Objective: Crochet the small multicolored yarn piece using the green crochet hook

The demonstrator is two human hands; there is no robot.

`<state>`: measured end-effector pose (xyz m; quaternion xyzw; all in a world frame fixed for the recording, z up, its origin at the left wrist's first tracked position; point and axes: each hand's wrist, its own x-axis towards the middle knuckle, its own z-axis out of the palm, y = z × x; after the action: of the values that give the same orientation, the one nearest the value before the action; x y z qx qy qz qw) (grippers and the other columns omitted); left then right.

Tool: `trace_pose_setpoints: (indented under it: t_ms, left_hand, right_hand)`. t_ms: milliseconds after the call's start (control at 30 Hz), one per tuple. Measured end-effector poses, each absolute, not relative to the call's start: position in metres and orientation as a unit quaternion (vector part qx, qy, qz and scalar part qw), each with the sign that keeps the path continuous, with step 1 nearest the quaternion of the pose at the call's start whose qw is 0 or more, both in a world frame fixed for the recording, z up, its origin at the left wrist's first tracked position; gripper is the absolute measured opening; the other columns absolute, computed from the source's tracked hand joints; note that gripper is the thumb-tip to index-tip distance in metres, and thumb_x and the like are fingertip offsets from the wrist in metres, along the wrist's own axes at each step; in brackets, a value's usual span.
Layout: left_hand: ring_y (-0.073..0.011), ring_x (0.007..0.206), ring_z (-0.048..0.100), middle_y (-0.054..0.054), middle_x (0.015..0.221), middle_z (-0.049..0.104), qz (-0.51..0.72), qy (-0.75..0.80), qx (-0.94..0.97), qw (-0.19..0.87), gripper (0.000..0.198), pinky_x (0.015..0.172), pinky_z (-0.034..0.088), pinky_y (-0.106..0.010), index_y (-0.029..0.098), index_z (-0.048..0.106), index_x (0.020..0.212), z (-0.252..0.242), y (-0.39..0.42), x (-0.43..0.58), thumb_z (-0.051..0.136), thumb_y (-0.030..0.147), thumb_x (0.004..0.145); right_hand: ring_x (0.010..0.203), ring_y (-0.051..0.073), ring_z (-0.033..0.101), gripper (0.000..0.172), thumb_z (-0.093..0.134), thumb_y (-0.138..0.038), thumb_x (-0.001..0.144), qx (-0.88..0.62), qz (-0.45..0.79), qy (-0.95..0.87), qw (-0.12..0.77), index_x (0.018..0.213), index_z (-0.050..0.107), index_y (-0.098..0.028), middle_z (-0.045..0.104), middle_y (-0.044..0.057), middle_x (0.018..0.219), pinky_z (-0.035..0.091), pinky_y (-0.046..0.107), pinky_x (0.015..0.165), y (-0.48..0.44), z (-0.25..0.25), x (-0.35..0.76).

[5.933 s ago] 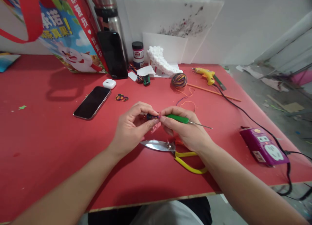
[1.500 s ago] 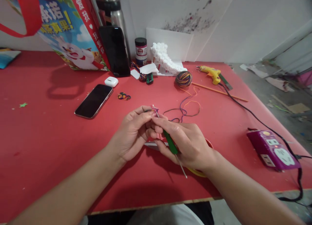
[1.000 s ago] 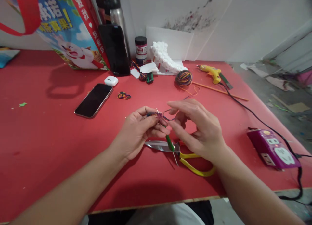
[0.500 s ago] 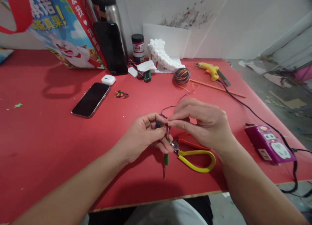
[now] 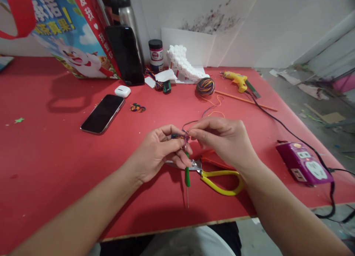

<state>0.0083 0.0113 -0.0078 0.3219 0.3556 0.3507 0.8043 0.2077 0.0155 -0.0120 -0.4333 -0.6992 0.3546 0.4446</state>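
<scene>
My left hand (image 5: 162, 150) is closed on a small multicolored crochet piece (image 5: 177, 136) and on a crochet hook with a green handle (image 5: 187, 176). The hook stands nearly upright in its fingers, its metal lower end pointing towards me. My right hand (image 5: 222, 139) pinches dark yarn at the top of the hook, close to the piece. From there the yarn (image 5: 191, 122) runs back to a multicolored yarn ball (image 5: 205, 86). Below both hands lie scissors with yellow and red handles (image 5: 222, 191), blades partly hidden by my left hand.
A phone (image 5: 102, 113), a white earbud case (image 5: 122, 91) and a small crocheted piece (image 5: 137, 107) lie left of centre. Behind them stand a second phone (image 5: 124, 54) and a printed bag (image 5: 80, 60). A yellow glue gun (image 5: 235, 80) and purple power strip (image 5: 306, 163) are on the right.
Both hands have shifted slightly left and up, with the crochet piece. The hook stands more upright, with more of its green handle and lower metal end showing. More of the scissor blades shows.
</scene>
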Motion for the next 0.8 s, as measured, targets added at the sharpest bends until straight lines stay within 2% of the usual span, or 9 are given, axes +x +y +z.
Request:
trace_pose_setpoints:
  t_ms: [67,133,233,333,500,667,800]
  left_hand:
    - [-0.0140,0.048,0.073,-0.002,0.069,0.077,0.365,0.351,0.313,0.803,0.021,0.045,0.058,-0.016,0.014,0.064,0.081,-0.0071,0.0134,0.0068,0.085,0.015,0.078]
    - [-0.0132,0.047,0.072,-0.003,0.069,0.078,0.375,0.348,0.309,0.802,0.020,0.046,0.058,-0.016,0.014,0.065,0.080,-0.0061,0.0147,0.0057,0.085,0.014,0.078]
    - [-0.0118,0.046,0.071,-0.003,0.069,0.077,0.380,0.353,0.305,0.799,0.018,0.047,0.058,-0.016,0.014,0.065,0.078,-0.0046,0.0154,0.0046,0.084,0.012,0.079]
    - [-0.0110,0.046,0.070,-0.003,0.069,0.078,0.377,0.364,0.300,0.797,0.017,0.047,0.058,-0.015,0.013,0.066,0.077,-0.0043,0.0158,0.0038,0.083,0.012,0.079]
    - [-0.0116,0.042,0.068,-0.003,0.055,0.072,0.367,0.383,0.287,0.798,0.014,0.047,0.057,-0.015,0.014,0.068,0.079,-0.0054,0.0172,0.0034,0.082,0.011,0.079]
    - [-0.0110,0.042,0.067,-0.004,0.056,0.074,0.371,0.383,0.287,0.796,0.012,0.047,0.057,-0.014,0.013,0.068,0.078,-0.0044,0.0168,0.0049,0.079,0.009,0.080]
    - [-0.0103,0.042,0.066,-0.004,0.055,0.073,0.383,0.379,0.284,0.793,0.013,0.045,0.055,-0.013,0.013,0.067,0.077,-0.0032,0.0176,0.0040,0.078,0.006,0.081]
  right_hand:
    - [0.068,0.015,0.072,0.009,0.072,-0.020,0.099,-0.395,0.259,-0.768,0.433,0.093,0.079,-0.019,0.080,0.004,0.083,0.057,0.026,0.061,0.0135,-0.0130,0.2071]
    - [0.080,0.017,0.076,0.012,0.065,-0.013,0.101,-0.353,0.169,-0.817,0.423,0.099,0.075,-0.020,0.081,0.005,0.091,0.060,0.028,0.071,0.0124,-0.0150,0.2059]
    - [0.087,0.018,0.076,0.021,0.059,-0.006,0.101,-0.314,0.098,-0.840,0.431,0.107,0.071,-0.021,0.080,0.005,0.095,0.062,0.028,0.077,0.0117,-0.0181,0.2044]
    - [0.091,0.018,0.077,0.026,0.058,-0.003,0.100,-0.304,0.071,-0.839,0.445,0.110,0.071,-0.023,0.079,0.006,0.101,0.063,0.030,0.080,0.0101,-0.0177,0.2041]
    - [0.090,0.018,0.077,0.027,0.059,-0.002,0.098,-0.297,0.041,-0.853,0.427,0.107,0.072,-0.024,0.079,0.006,0.101,0.063,0.029,0.077,0.0069,-0.0128,0.2040]
    - [0.087,0.019,0.076,0.028,0.057,-0.001,0.096,-0.291,0.029,-0.857,0.425,0.104,0.071,-0.024,0.079,0.007,0.101,0.063,0.031,0.075,0.0072,-0.0144,0.2039]
    - [0.097,0.024,0.076,0.034,0.053,-0.002,0.097,-0.266,0.048,-0.879,0.393,0.117,0.071,-0.022,0.078,0.011,0.109,0.065,0.040,0.083,0.0070,-0.0131,0.2062]
